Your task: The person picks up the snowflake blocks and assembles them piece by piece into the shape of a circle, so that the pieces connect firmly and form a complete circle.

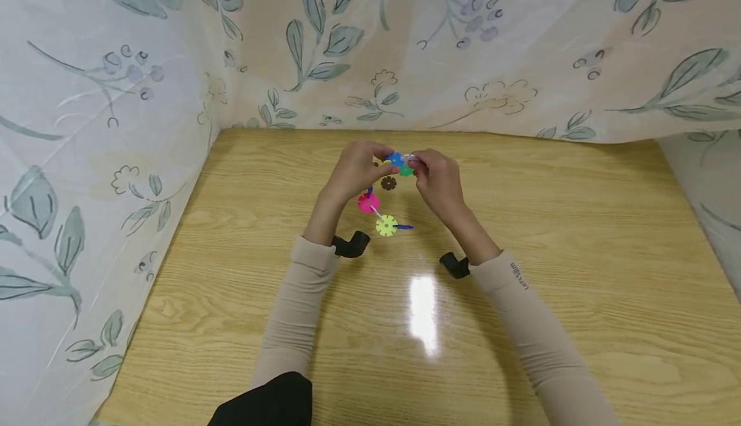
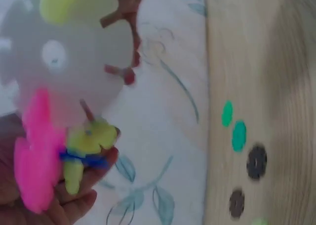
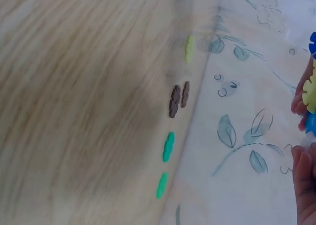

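Observation:
My left hand pinches a blue notched plastic disc between thumb and index finger. From it hangs a chain of interlocked discs: a pink disc, a yellow-green disc and a dark blue disc seen edge-on, among others. Close by, my right hand pinches a whitish disc right at the blue one's edge. In the left wrist view a large pale disc and a pink disc are blurred. The right wrist view catches a yellow disc beside the left fingers.
Loose discs lie near the wooden table's far edge: two green, one being a green disc, two brown, including a brown disc, and a yellow disc. Leaf-patterned cloth rises behind and left. Black wrist mounts sit below both hands.

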`<action>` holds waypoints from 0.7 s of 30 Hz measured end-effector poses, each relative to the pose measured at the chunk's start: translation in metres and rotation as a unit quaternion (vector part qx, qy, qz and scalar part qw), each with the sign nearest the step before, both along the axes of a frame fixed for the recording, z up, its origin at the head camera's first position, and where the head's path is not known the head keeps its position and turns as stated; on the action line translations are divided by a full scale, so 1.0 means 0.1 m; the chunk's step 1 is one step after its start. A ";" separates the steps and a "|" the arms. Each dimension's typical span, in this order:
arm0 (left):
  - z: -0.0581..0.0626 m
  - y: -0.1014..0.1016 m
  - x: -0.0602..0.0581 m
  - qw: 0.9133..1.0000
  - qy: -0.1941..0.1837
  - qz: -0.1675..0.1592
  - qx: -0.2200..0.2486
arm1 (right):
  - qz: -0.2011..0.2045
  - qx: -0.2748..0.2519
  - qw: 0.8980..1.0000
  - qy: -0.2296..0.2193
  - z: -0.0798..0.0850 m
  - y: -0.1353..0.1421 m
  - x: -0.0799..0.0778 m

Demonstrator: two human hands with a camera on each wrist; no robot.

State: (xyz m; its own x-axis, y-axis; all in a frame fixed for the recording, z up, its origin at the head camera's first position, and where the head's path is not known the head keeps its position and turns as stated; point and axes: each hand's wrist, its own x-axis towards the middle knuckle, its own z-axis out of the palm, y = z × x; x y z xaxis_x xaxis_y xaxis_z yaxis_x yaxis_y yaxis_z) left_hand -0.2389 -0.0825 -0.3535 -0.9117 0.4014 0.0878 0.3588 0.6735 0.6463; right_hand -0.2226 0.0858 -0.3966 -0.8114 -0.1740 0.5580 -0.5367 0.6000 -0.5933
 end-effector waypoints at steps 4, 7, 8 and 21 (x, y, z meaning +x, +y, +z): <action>-0.01 0.02 0.00 1.000 0.003 0.000 0.002 | -0.002 0.005 1.000 0.004 0.01 -0.01 -0.01; -0.01 0.02 0.00 1.000 0.002 0.004 0.001 | 0.004 0.008 1.000 -0.005 0.02 0.00 -0.02; -0.01 0.02 0.00 1.000 -0.001 0.005 0.000 | 0.009 0.008 1.000 -0.013 0.02 0.01 -0.02; 0.02 -0.04 0.06 0.999 -0.024 0.018 -0.045 | 0.048 -0.179 0.960 -0.212 -0.10 0.01 -0.09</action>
State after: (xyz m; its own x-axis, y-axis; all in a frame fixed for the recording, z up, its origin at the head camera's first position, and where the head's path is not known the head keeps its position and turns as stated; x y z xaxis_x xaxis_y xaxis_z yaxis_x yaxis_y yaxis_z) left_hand -0.2329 -0.0860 -0.3512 -0.9280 0.3726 0.0082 0.3029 0.7412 0.5990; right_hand -0.2313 0.0867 -0.4068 -0.9685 -0.1189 0.2188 -0.2440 0.2773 -0.9293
